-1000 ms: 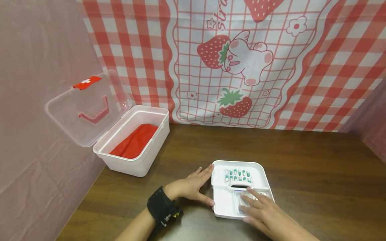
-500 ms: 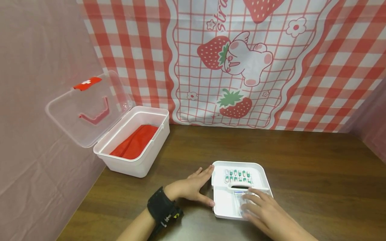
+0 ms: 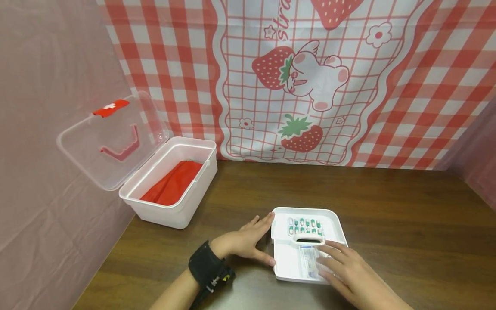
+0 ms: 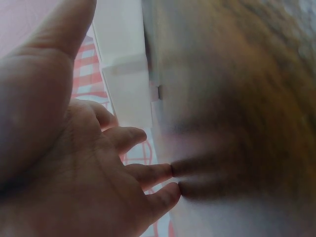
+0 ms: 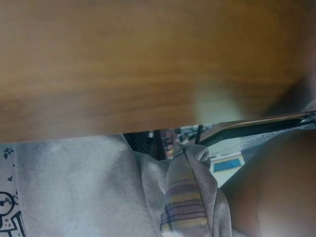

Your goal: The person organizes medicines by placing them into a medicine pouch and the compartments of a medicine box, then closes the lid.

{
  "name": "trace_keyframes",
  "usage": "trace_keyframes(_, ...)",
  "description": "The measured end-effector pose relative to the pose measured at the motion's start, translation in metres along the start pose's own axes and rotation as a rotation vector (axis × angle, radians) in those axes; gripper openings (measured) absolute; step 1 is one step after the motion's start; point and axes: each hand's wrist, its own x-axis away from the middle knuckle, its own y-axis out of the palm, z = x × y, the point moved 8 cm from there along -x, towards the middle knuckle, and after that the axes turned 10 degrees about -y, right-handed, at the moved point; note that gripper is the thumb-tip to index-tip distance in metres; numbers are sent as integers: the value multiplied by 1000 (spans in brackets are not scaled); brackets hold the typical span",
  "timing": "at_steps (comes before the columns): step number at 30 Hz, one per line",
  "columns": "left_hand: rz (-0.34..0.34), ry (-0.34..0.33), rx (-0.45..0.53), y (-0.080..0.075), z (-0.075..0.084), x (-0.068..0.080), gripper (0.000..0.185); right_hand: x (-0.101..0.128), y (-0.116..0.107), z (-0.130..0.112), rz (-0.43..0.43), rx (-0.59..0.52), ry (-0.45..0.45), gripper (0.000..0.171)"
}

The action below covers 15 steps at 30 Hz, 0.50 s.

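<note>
Both arms were bare, no sleeves anywhere near the wrists. The left hand (image 3: 245, 242) had a chunky black wrist strap (image 3: 207, 268) on it, with some kind of small black device clipped to the side. The right hand (image 3: 350, 275) wore no rings, and the right wrist view caught grey clothing (image 5: 94, 192) with a striped fold.

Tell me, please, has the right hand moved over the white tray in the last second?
Yes. The right hand has slid rightward across the white tray, uncovering more of the clear packet under its fingertips; the tray stayed put.

Open first-aid box (image 3: 170, 185), red pouch (image 3: 172, 183) inside.
</note>
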Motion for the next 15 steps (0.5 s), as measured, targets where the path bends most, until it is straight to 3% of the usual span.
trace_keyframes(8,-8,-18,11,0,-1,1,111,28,-19,19,96,12,79,35)
trace_keyframes(15,-10,-11,13,2,-1,0,111,59,-37,38,166,38,114,32)
